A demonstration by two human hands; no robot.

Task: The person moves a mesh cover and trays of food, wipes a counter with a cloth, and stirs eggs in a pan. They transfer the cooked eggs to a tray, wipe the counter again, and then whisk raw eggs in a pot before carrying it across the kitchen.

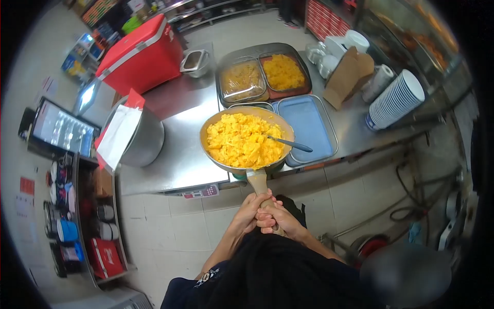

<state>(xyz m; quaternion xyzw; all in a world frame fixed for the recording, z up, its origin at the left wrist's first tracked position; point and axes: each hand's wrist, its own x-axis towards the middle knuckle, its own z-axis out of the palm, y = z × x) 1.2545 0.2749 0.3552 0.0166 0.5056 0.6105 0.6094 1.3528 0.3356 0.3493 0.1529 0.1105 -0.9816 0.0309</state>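
Note:
Both hands grip the wooden-looking handle of a wide frying pan (209, 160). My left hand (248, 210) is wrapped round the handle closer to the pan, and my right hand (282, 219) closes round it from the other side, nearer my body. A big heap of scrambled eggs (237, 138) fills the pan. Stuck into the eggs is a utensil with a dark grey handle (296, 145); its working end is buried. The pan overlaps the counter's front edge, with a blue-lidded tray (307, 126) just to its right.
Behind the pan, a dark tray holds a film-covered food container (242, 81) and one of yellow food (283, 72). Stacked paper cups (399, 100) and a cardboard piece (346, 80) stand right. A large metal pot (146, 141) and red cooler (141, 56) occupy the left.

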